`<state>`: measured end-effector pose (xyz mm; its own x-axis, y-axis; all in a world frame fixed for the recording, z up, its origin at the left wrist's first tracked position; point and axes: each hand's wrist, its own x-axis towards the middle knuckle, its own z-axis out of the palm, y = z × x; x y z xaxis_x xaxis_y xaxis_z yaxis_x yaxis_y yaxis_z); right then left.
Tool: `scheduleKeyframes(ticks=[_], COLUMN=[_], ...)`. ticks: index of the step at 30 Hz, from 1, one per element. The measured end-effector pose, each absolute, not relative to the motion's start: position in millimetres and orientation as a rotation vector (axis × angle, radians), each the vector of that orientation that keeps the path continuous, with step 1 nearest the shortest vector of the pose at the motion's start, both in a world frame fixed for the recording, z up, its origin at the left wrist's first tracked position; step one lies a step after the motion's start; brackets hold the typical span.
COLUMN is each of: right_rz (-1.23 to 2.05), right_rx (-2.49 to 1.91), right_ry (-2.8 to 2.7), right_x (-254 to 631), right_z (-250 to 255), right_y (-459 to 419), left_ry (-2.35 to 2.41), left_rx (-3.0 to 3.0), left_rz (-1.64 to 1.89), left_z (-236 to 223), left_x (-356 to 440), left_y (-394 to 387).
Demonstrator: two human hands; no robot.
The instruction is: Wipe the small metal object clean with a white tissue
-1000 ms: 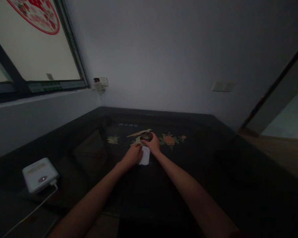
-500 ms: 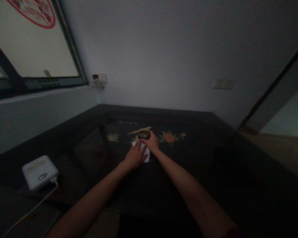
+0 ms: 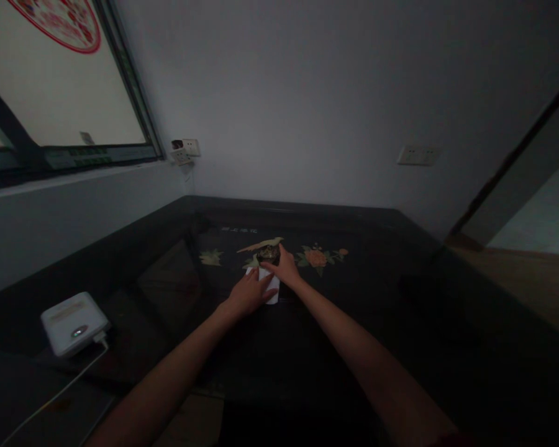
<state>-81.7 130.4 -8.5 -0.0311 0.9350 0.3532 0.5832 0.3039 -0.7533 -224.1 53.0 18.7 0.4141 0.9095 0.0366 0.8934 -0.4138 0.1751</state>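
A small round dark object with a shiny, ornate surface is near the middle of the black table. My right hand is closed around its right and near sides, with the thumb across the front. What kind of object it is, I cannot make out in the dim light. Just in front of it lies a white sheet, paper or tissue. On the sheet's left part rests my left hand, palm down, fingers apart and thumb stretched across it.
At the left of the table stands a white box-shaped device with a plugged-in white cable. Bird and flower pictures decorate the tabletop. Wall sockets and a window are behind.
My left hand has slid slightly left and its fingers have drawn back, so more of the white sheet shows. My right hand stays on the round object.
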Motion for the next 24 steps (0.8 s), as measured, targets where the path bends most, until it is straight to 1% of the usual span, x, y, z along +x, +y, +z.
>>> scheduleKeyframes(ticks=[2,5,7,9,11,12,14,17,20,24], right_rz=[0.57,0.751,0.95,1.205,1.437,1.493,1.461,1.298,1.191,1.194], right_rx=[-1.337,-1.188,-1.078,-0.983,-0.958,-0.976,-1.011,-1.071,-1.118,-1.085], right_ry=[-1.662,-1.527,-1.392,-1.162,-0.955,-0.876,-0.747,-0.651,-0.657,-0.764], right_x=[-69,-44,-29,-19,-12,-10,-6,-2,-4,-11], right_z=[-2,10,16,20,21,20,18,13,11,14], right_y=[121,91,63,35,11,2,-9,-14,-14,-14], left_ry=[1.618,1.604,1.317,0.966,0.78,0.76,0.81,0.834,0.824,0.823], left_rx=[2.501,2.298,2.137,1.874,1.48,1.325,1.124,1.113,1.283,1.439], left_rz=[0.292,0.593,0.736,0.7,0.686,0.699,0.79,0.864,0.93,0.924], left_z=[31,51,60,63,58,52,37,14,1,2], left_x=[-227,-220,-204,-176,-142,-125,-95,-68,-67,-81], left_y=[52,47,38,25,12,7,3,7,13,15])
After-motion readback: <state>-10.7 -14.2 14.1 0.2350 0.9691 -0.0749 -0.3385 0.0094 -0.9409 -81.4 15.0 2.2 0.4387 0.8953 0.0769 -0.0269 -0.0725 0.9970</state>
